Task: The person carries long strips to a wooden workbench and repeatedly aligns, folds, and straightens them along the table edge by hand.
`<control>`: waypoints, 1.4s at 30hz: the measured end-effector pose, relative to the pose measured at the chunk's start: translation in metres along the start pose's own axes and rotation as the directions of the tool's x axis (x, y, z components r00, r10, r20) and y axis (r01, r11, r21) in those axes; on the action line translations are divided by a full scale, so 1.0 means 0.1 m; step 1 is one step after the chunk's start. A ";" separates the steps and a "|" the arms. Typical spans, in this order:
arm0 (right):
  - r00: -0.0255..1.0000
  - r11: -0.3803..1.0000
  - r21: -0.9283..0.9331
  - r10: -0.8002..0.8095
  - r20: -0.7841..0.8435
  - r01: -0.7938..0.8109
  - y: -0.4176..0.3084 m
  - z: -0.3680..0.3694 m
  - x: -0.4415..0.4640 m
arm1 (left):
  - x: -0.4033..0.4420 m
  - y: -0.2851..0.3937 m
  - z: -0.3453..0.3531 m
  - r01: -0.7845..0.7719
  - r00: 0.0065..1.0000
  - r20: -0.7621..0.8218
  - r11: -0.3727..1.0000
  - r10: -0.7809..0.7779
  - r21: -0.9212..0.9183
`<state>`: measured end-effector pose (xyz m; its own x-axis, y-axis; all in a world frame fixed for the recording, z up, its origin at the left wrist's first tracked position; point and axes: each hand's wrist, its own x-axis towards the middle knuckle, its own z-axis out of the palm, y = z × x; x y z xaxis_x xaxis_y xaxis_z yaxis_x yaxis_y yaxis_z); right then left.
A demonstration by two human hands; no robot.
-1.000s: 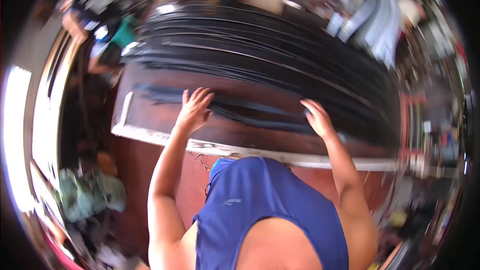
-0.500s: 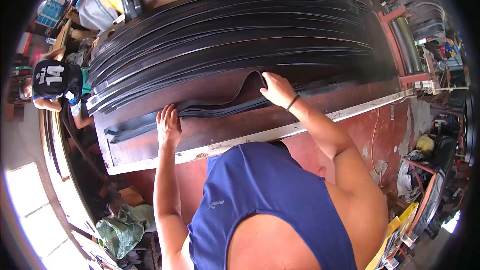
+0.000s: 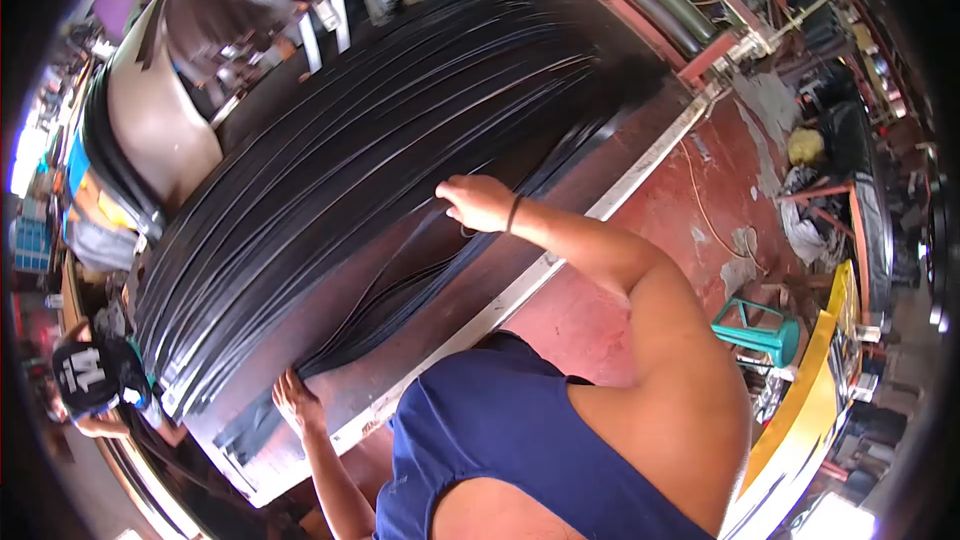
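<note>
A bundle of long black rubber-like strips [image 3: 400,305] lies along the near side of a dark tabletop. My right hand [image 3: 475,205] is closed in a pinch on one black strip, lifting part of it off the bundle; its fingertips are partly hidden. Farther left, my left hand [image 3: 297,402] rests on the bundle with its fingers stretched out, pressing near the strips' left end. Beyond both hands, many more black strips [image 3: 330,155] lie side by side across the table.
A red metal frame with rollers [image 3: 655,5] stands at the table's far right end. The table's white edge [image 3: 520,285] runs in front of me. A person in a black shirt [image 3: 95,375] is at the left. A green stool [image 3: 760,335] stands at the right.
My view has turned, so the table now slants up to the right. My right hand has drawn the lifted strip up and away from the bundle; my left hand stays on it.
</note>
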<state>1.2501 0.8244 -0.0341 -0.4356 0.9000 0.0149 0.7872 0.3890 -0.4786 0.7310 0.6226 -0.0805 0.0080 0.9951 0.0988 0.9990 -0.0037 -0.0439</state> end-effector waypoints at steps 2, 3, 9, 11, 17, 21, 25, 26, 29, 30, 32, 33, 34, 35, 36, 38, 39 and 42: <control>0.997 0.982 -0.178 -0.072 -0.007 0.069 0.14 0.06 -0.02 | 0.02 0.00 -0.04 -0.051 0.999 0.003 0.998 0.051 0.027; 0.992 0.970 -0.218 -0.120 -0.032 0.110 0.22 0.07 -0.03 | 0.04 0.02 -0.11 -0.093 0.996 0.004 0.995 0.093 0.023; 0.975 0.933 -0.360 -0.104 -0.198 0.027 0.88 -0.58 0.12 | 0.01 -0.05 -0.11 -0.094 0.992 0.093 0.992 0.086 0.084; 0.977 0.935 -0.353 -0.037 -0.209 -0.040 1.39 -0.73 0.10 | 0.04 -0.05 -0.11 -0.088 0.989 0.123 0.992 0.076 0.090; 0.969 0.798 -0.550 0.226 -0.102 -0.244 2.17 -1.22 -0.31 | 0.05 0.01 -0.18 -0.027 0.968 0.252 0.996 0.005 0.083; 0.952 0.763 -0.571 0.271 -0.141 -0.302 2.31 -1.23 -0.37 | 0.12 0.05 -0.23 -0.013 0.961 0.278 0.997 -0.007 0.071; 0.877 0.616 -0.646 0.438 -0.196 -0.452 2.49 -1.43 -0.29 | 0.16 0.02 -0.19 0.006 0.948 0.317 0.997 -0.029 0.072; 0.855 0.594 -0.646 0.481 -0.193 -0.479 2.58 -1.48 -0.26 | 0.15 -0.04 -0.15 -0.003 0.947 0.322 0.998 -0.019 0.066; 0.837 0.512 -0.679 0.452 -0.307 -0.526 2.88 -1.68 -0.25 | 0.16 -0.01 -0.19 -0.004 0.940 0.341 0.997 -0.021 0.075; 0.828 0.508 -0.665 0.441 -0.346 -0.548 3.00 -1.77 -0.26 | 0.17 -0.01 -0.21 -0.001 0.935 0.353 0.997 -0.028 0.081; 0.803 0.487 -0.645 0.448 -0.394 -0.589 3.06 -2.03 -0.29 | 0.17 0.00 -0.22 0.010 0.933 0.359 0.996 -0.040 0.084; 0.788 0.457 -0.648 0.437 -0.434 -0.610 3.11 -2.12 -0.31 | 0.17 0.00 -0.20 0.018 0.934 0.355 0.997 -0.045 0.079; 0.799 0.452 -0.664 0.417 -0.433 -0.596 3.17 -2.20 -0.31 | 0.16 0.00 -0.19 0.028 0.934 0.352 0.997 -0.053 0.076; 0.811 0.449 -0.680 0.395 -0.431 -0.580 3.22 -2.27 -0.30 | 0.15 0.01 -0.19 0.021 0.938 0.343 0.997 -0.044 0.070; 0.808 0.447 -0.681 0.420 -0.413 -0.580 3.18 -2.34 -0.26 | 0.16 0.02 -0.19 0.015 0.941 0.336 0.998 -0.036 0.066; 0.781 0.443 -0.646 0.422 -0.461 -0.621 3.27 -2.30 -0.21 | 0.19 0.15 -0.29 0.027 0.948 0.316 0.999 -0.040 0.046; 0.751 0.434 -0.615 0.447 -0.487 -0.658 3.29 -2.23 -0.19 | 0.16 0.09 -0.23 0.013 0.955 0.297 0.999 -0.023 0.034; 0.689 0.436 -0.535 0.402 -0.603 -0.723 3.12 -1.97 -0.10 | 0.03 -0.09 -0.11 -0.071 0.972 0.224 0.998 0.069 -0.001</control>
<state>1.5859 0.9750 -0.0106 0.2799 0.8949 0.3476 0.8920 -0.3763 0.2505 0.7223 0.6246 -0.0686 0.0671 0.9892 -0.1300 0.9960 -0.0741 -0.0494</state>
